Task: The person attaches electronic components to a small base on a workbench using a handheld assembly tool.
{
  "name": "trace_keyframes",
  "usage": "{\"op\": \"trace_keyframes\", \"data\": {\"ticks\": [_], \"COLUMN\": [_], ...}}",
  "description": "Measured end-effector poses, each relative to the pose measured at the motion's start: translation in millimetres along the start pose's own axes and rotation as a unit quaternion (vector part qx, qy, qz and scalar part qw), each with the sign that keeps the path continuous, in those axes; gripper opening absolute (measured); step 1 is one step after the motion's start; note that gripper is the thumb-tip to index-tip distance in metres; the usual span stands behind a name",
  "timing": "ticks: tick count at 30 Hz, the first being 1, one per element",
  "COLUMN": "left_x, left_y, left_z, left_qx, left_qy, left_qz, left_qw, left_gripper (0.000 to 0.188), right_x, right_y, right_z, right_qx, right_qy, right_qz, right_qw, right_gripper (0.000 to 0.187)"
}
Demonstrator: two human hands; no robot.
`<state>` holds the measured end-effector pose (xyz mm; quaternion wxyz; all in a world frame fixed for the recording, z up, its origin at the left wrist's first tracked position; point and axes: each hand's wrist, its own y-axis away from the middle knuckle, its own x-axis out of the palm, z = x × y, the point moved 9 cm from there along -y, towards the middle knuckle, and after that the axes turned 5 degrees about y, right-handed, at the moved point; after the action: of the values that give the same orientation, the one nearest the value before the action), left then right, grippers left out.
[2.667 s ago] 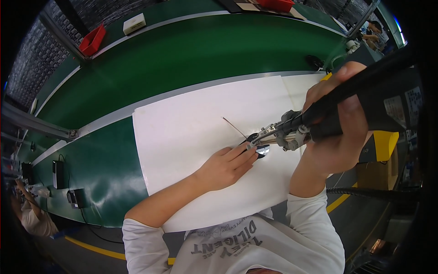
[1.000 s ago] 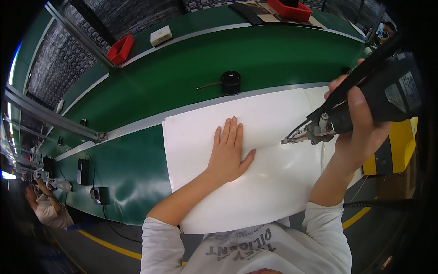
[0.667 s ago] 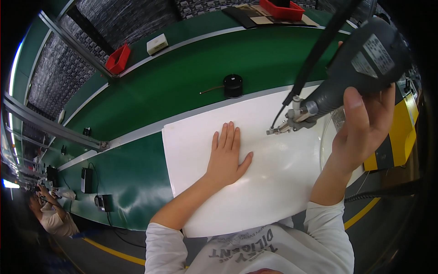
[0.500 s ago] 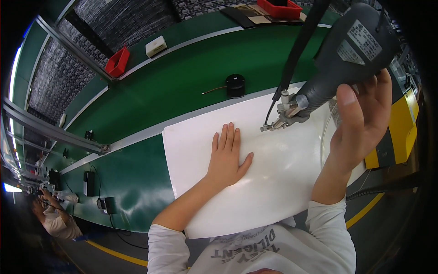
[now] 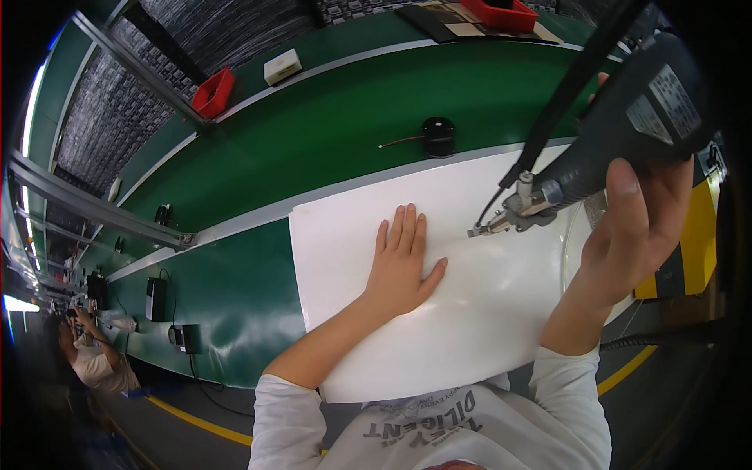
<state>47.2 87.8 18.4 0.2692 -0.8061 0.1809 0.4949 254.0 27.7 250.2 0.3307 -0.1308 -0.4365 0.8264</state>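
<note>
My left hand [image 5: 403, 262] lies flat on a large white sheet [image 5: 439, 345], its fingers stretched out and the thumb spread. My right hand [image 5: 634, 223] reaches up around the body of a dark grey power screwdriver [image 5: 627, 133]. Its thumb is on the near side, and one fingertip shows past the tool's far side; the tool hides the other fingers. A metal nozzle [image 5: 501, 221] with a thin black hose slants down-left from the screwdriver, over the sheet to the right of my left hand. I cannot tell whether its tip touches the sheet.
Beyond the sheet, a black round part [image 5: 438, 137] with a thin wire sits on the green strip [image 5: 329, 129]. Red bins [image 5: 213, 92] and a pale box [image 5: 282, 67] stand farther back. A yellow-and-black object [image 5: 693, 235] stands at right. A co-worker [image 5: 98, 360] is at far left.
The screwdriver and my right hand have moved right, and a fingertip now shows past the tool's far side. The black round part has shifted right. The whole view has shifted slightly.
</note>
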Motion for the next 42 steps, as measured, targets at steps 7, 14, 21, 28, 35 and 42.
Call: {"op": "trace_keyframes", "data": {"ticks": [7, 14, 21, 28, 35, 42], "left_x": [-2, -7, -48, -161, -234, -243], "left_y": [4, 3, -3, 26, 109, 120], "left_z": [5, -3, 60, 283, 471, 506], "left_qx": [-0.009, 0.017, 0.036, -0.069, -0.361, -0.367], "left_qy": [-0.011, -0.007, -0.005, -0.315, -0.522, -0.503], "left_qz": [0.002, -0.012, -0.109, -0.171, 0.115, 0.100], "left_qw": [1.000, 1.000, 0.993, 0.931, 0.765, 0.776], "left_gripper": [0.074, 0.074, 0.047, 0.028, 0.016, 0.015], "right_x": [11, 13, 15, 45, 56, 57], "right_y": [2, -5, 1, 4, 4, 6], "right_z": [7, 13, -19, -9, -16, -22], "right_qx": [-0.040, -0.051, 0.004, 0.010, -0.027, -0.058], "right_qy": [-0.070, -0.061, 0.075, 0.045, 0.077, 0.120], "right_qz": [0.027, 0.064, 0.121, 0.175, 0.224, 0.248], "right_qw": [0.996, 0.995, 0.990, 0.984, 0.971, 0.960], "right_gripper": [0.042, 0.044, 0.038, 0.037, 0.048, 0.050]}}
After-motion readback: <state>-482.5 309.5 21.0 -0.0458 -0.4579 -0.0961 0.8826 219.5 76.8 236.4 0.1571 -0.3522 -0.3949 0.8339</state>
